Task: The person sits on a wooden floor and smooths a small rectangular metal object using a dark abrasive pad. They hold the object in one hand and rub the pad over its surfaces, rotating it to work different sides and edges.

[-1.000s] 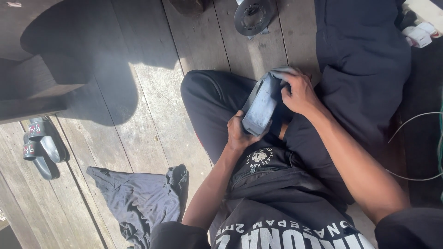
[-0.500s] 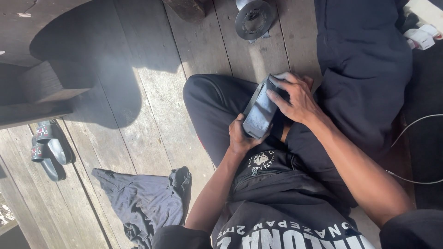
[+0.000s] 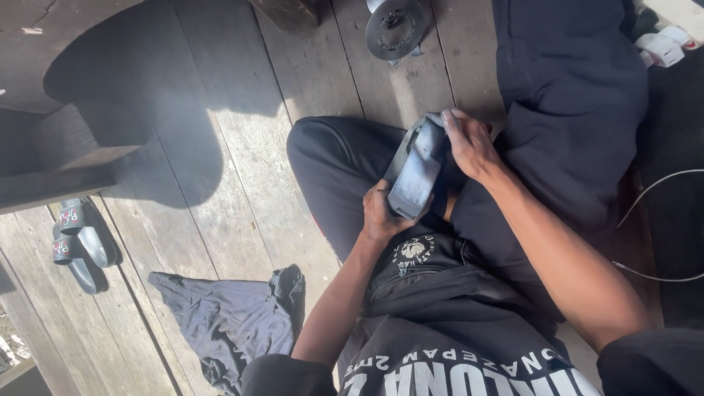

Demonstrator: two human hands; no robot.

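I sit on a wooden plank floor in dark trousers. Over my lap I hold a curved grey piece with a dark strap-like edge. My left hand grips its near end from below. At its far end, my right hand has the fingers wrapped over the top. The underside of the piece is hidden by my hands.
A round metal disc lies on the planks ahead of my knee. A crumpled dark cloth lies at my left. A pair of black slide sandals sits by a wooden block. White cable and white plugs lie at right.
My right hand has shifted along the top end of the grey piece, and the piece has tilted slightly more upright. The view has drifted a little.
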